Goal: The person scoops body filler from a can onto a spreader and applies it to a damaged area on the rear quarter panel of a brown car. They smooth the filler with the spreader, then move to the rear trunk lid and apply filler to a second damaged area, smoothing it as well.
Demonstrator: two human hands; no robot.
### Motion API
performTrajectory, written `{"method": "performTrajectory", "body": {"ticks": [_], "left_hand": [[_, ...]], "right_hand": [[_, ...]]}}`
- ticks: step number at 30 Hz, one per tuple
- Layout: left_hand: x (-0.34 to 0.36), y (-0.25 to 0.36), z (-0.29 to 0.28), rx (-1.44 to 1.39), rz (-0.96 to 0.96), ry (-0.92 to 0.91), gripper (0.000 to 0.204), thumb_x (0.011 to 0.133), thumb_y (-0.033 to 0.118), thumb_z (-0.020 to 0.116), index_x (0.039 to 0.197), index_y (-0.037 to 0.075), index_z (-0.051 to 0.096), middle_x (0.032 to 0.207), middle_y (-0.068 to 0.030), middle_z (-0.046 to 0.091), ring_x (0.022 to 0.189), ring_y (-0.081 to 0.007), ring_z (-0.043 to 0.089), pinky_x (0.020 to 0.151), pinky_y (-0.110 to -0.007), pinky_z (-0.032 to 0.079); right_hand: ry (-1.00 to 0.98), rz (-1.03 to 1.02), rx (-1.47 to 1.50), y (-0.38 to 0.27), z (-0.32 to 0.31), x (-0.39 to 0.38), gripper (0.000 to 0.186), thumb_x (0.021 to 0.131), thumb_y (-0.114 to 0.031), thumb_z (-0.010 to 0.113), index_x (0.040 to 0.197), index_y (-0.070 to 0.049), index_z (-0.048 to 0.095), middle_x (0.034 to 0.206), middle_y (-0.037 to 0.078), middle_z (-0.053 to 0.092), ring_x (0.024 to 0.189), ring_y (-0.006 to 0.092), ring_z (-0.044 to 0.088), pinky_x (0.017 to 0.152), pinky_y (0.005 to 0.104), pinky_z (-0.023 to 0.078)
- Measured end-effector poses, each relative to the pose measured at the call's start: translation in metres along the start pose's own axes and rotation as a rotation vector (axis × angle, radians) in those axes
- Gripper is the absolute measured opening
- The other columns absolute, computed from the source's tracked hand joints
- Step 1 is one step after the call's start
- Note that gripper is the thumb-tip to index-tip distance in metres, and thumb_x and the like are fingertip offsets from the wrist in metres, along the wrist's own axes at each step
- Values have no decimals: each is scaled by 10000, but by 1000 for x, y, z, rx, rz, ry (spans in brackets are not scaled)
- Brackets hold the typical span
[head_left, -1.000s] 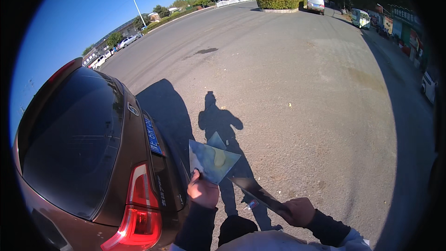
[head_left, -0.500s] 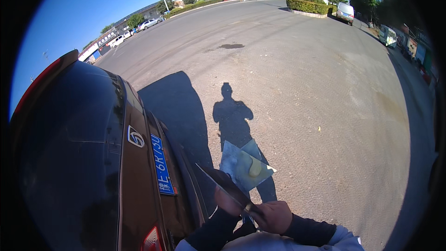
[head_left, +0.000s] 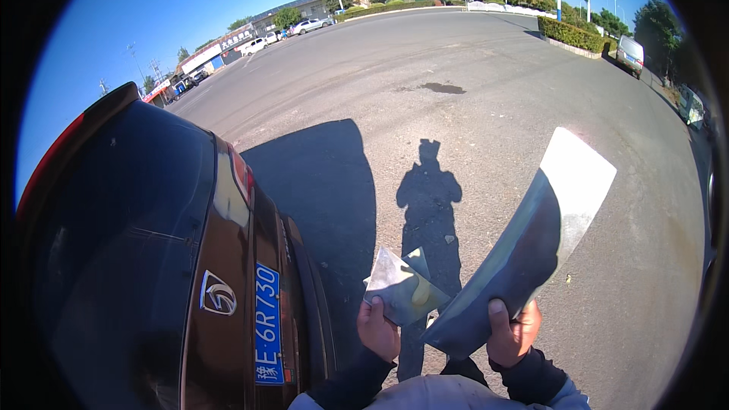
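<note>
My left hand point(head_left: 377, 328) grips small square, glossy sheets point(head_left: 399, 288) that overlap at an angle, with a pale patch on the upper one. In my right hand point(head_left: 512, 332) is a long, slightly curved rectangular glossy sheet point(head_left: 531, 228), thumb on top, dark over most of its face and glaring white at the upper end. The rear of a brown car point(head_left: 213, 342) is close on my left, with dark glass point(head_left: 125, 228), a badge and a blue plate.
The sunlit asphalt road point(head_left: 623, 258) carries the car's and my shadows. Farther off stand parked cars point(head_left: 311, 26) and shopfronts at left, a hedge point(head_left: 569, 33), traffic lights, a silver van point(head_left: 630, 55) and trees at right.
My hands, together half a second ago, are now apart. The long sheet has swung up and to the right. The view has turned somewhat left.
</note>
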State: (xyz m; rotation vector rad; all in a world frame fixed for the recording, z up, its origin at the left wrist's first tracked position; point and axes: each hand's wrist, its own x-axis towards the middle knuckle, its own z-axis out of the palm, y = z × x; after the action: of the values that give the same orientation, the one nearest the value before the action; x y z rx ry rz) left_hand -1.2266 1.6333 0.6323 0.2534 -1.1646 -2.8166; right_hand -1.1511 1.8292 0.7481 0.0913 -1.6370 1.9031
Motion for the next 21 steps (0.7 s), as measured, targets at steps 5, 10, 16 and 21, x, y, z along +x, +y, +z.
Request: {"method": "performTrajectory", "body": {"ticks": [5, 10, 16, 21], "left_hand": [[82, 24, -13, -98, 186, 185, 269, 1078, 123, 473, 1288, -18, 565, 1266, -162, 678, 1183, -280, 671, 1033, -432, 535], [116, 65, -29, -129, 419, 547, 171, 1021, 132, 544, 1106, 30, 651, 1059, -69, 711, 995, -207, 684, 864, -330, 533], [157, 108, -48, -173, 619, 602, 138, 1021, 169, 576, 1089, 66, 638, 1084, -34, 707, 1077, -156, 657, 957, -321, 493], [202, 135, -43, -209, 653, 675, 377, 997, 248, 601, 1313, 43, 603, 1249, -77, 699, 1222, -236, 639, 1069, -379, 461]], "right_hand": [[-101, 306, 112, 98, -2, 143, 253, 1032, -169, 633, 1191, 26, 610, 1077, 76, 710, 946, 120, 647, 843, 298, 527], [-339, 431, 64, 189, 66, 234, 222, 1050, -195, 607, 1129, 11, 640, 972, 43, 692, 862, 98, 636, 761, 286, 526], [-650, 319, 173, 286, 191, 288, 155, 1074, -127, 577, 999, -12, 648, 713, -76, 531, 625, 11, 455, 547, 233, 365], [-783, 397, 193, 337, 299, 315, 146, 1067, -140, 607, 1013, -15, 661, 716, -92, 526, 637, -5, 441, 557, 221, 362]]}}
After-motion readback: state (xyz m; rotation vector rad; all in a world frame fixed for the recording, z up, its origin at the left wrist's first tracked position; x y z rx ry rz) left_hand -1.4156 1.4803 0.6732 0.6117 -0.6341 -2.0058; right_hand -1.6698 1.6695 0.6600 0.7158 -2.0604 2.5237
